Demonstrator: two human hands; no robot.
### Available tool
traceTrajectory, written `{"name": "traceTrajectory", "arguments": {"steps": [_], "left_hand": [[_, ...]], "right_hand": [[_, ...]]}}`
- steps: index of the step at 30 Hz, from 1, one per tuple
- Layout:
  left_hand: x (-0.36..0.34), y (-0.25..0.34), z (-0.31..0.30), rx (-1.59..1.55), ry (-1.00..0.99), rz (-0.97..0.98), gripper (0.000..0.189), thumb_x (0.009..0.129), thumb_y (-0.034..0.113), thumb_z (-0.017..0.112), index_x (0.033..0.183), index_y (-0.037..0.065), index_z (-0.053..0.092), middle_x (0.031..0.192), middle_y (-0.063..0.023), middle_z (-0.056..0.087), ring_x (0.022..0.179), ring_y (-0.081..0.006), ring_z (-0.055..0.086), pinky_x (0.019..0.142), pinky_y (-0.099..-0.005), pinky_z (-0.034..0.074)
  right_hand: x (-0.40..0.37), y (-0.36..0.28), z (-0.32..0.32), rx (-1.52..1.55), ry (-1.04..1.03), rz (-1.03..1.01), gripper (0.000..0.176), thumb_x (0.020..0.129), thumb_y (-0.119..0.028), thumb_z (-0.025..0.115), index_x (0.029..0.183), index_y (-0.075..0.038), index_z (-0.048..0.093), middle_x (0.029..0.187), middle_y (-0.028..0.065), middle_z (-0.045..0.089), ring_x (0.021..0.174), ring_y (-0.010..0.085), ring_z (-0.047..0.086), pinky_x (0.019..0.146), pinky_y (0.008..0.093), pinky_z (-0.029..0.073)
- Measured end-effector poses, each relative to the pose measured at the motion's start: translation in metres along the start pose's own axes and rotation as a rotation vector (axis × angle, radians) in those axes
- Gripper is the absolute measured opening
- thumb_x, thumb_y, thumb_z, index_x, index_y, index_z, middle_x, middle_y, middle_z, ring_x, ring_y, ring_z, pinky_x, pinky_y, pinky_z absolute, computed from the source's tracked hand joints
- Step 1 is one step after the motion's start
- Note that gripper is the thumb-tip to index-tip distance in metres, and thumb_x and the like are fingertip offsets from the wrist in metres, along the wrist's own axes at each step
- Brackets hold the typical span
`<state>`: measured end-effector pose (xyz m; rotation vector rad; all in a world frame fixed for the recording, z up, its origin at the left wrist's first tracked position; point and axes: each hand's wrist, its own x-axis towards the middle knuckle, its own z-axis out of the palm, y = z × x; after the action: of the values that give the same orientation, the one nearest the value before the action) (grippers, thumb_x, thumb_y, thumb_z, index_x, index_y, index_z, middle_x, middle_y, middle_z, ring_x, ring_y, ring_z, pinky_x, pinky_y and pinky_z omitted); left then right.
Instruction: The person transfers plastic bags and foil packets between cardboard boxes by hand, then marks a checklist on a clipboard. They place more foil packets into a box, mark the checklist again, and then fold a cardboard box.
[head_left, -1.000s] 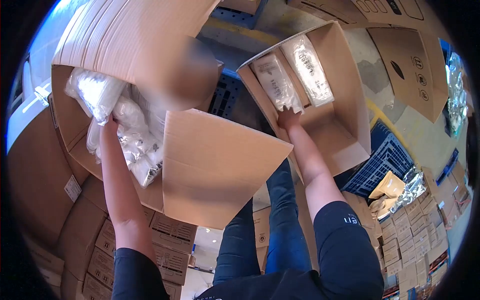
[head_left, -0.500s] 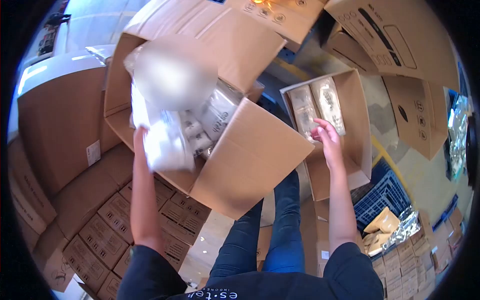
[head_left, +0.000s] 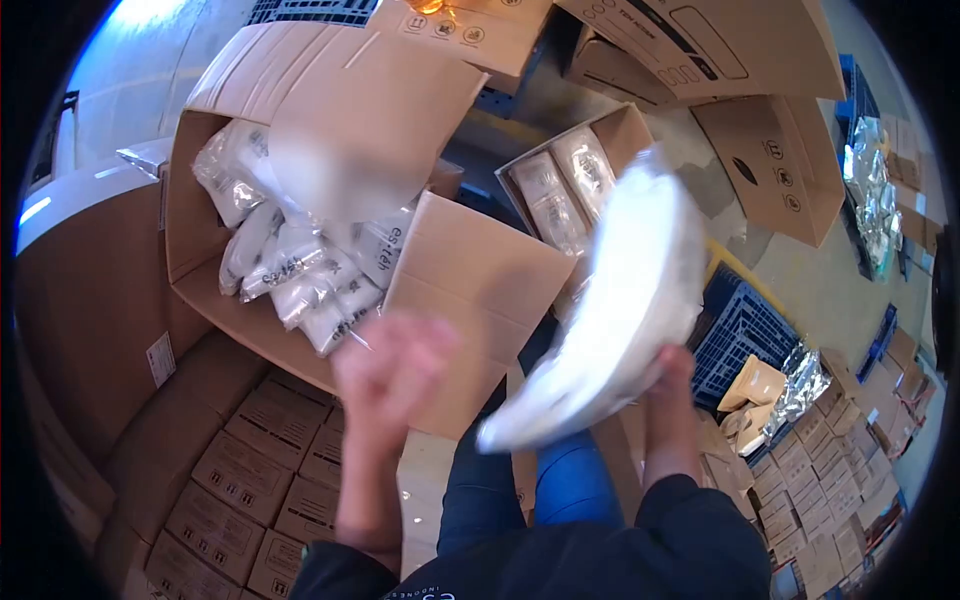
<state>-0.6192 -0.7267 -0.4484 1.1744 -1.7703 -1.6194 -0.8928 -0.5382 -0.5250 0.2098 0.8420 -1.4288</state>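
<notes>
Seen from above, held between two open cardboard boxes: a long white plastic bag (head_left: 630,280), gripped at the lower right edge by the right hand (head_left: 672,368). Tilted, bulging and blurred, with the lower tip over the legs and the upper part in front of the smaller box (head_left: 625,130). Near the larger box's flap (head_left: 480,285), the left hand (head_left: 395,368), with nothing visible in it; seemingly curled, but too blurred to tell how wide.

Step in hand, as best judged: handling a single bag between the boxes. Seems to call next for a firm hold on soft, sagging plastic and some clearance over cardboard edges.

Inside the larger box (head_left: 186,215), at left, a loose heap of clear-wrapped bags (head_left: 320,285). Inside the smaller one, two wrapped packs (head_left: 550,205) side by side.

All around, a storeroom: grey concrete floor (head_left: 800,255), a blue plastic pallet (head_left: 745,335) at right, stacked cartons (head_left: 245,465) at lower left, and crumpled silver foil (head_left: 800,385) beside brown paper packets (head_left: 755,383).
</notes>
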Motion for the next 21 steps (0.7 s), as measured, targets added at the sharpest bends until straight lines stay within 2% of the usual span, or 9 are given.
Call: {"name": "traceTrajectory", "arguments": {"steps": [2,3,6,9,11,14,16,18,21], "left_hand": [[0.037,-0.024,-0.027,0.068,0.438,-0.245,0.027,0.084,0.016,0.055,0.104,-0.001,0.057,0.106,-0.0084,0.056,0.096,-0.0148,0.051,0.083,-0.0272,0.041],[0.054,-0.059,-0.051,0.132,0.529,-0.169,0.033,0.085,0.018,0.055,0.112,0.000,0.052,0.112,-0.0074,0.053,0.101,-0.0134,0.048,0.084,-0.0246,0.038],[0.091,-0.147,-0.136,-0.247,0.822,-0.441,0.074,0.078,0.035,0.064,0.134,0.006,0.026,0.128,-0.0094,0.038,0.110,-0.0208,0.042,0.094,-0.0332,0.033],[0.133,-0.169,-0.178,-0.616,0.888,-0.668,0.091,0.068,0.045,0.071,0.136,0.008,0.022,0.130,-0.0112,0.034,0.114,-0.0241,0.038,0.095,-0.0382,0.032],[0.158,-0.178,-0.184,-0.509,0.922,-0.708,0.093,0.065,0.047,0.072,0.135,0.008,0.024,0.131,-0.0114,0.034,0.115,-0.0246,0.037,0.095,-0.0385,0.032],[0.167,-0.178,-0.178,-0.357,0.910,-0.836,0.094,0.061,0.052,0.073,0.132,0.009,0.030,0.131,-0.0110,0.035,0.118,-0.0256,0.037,0.094,-0.0405,0.034],[0.173,-0.184,-0.183,-0.288,0.857,-0.923,0.094,0.059,0.055,0.074,0.131,0.010,0.034,0.131,-0.0105,0.036,0.118,-0.0262,0.038,0.094,-0.0422,0.034],[0.172,-0.204,-0.196,-0.342,0.608,-0.977,0.090,0.058,0.059,0.073,0.128,0.011,0.041,0.128,-0.0083,0.042,0.115,-0.0260,0.042,0.092,-0.0459,0.036],[0.173,-0.210,-0.200,-0.358,0.598,-0.920,0.081,0.061,0.059,0.070,0.123,0.013,0.047,0.124,-0.0063,0.048,0.111,-0.0253,0.047,0.092,-0.0482,0.037]], "right_hand": [[-0.008,-0.030,-0.029,-0.236,0.268,-0.132,0.056,0.071,-0.013,0.065,0.119,0.005,0.043,0.109,0.0154,0.056,0.096,0.0246,0.058,0.082,0.0353,0.049],[0.001,-0.042,-0.023,-0.356,0.276,-0.201,0.055,0.073,-0.011,0.064,0.121,0.004,0.042,0.111,0.0146,0.055,0.100,0.0240,0.056,0.084,0.0346,0.047],[0.047,-0.043,-0.057,-0.775,0.391,-0.311,0.040,0.076,-0.013,0.066,0.111,0.001,0.053,0.103,0.0096,0.059,0.093,0.0165,0.057,0.081,0.0284,0.045],[0.116,-0.008,-0.085,-1.190,0.249,-0.442,0.038,0.076,-0.023,0.068,0.106,-0.003,0.058,0.099,0.0107,0.063,0.090,0.0192,0.060,0.079,0.0315,0.045],[0.167,0.022,-0.086,-1.491,0.336,-0.219,0.048,0.074,-0.034,0.067,0.109,-0.004,0.056,0.101,0.0178,0.061,0.093,0.0290,0.059,0.079,0.0344,0.045],[0.252,0.121,-0.171,-1.719,0.276,-0.210,0.061,0.077,-0.046,0.058,0.119,-0.003,0.049,0.114,0.0230,0.053,0.110,0.0336,0.049,0.094,0.0379,0.038],[0.252,0.125,-0.171,-1.743,0.361,-0.055,0.054,0.079,-0.038,0.056,0.120,-0.004,0.049,0.114,0.0234,0.053,0.111,0.0342,0.049,0.096,0.0368,0.037],[0.244,0.117,-0.151,-1.533,0.697,0.463,0.047,0.078,-0.028,0.054,0.114,0.002,0.052,0.111,0.0224,0.055,0.106,0.0348,0.052,0.090,0.0349,0.041],[0.234,0.159,-0.190,-1.371,0.476,0.313,0.045,0.078,-0.025,0.051,0.118,-0.005,0.050,0.112,0.0223,0.054,0.106,0.0334,0.052,0.091,0.0371,0.041]]}}
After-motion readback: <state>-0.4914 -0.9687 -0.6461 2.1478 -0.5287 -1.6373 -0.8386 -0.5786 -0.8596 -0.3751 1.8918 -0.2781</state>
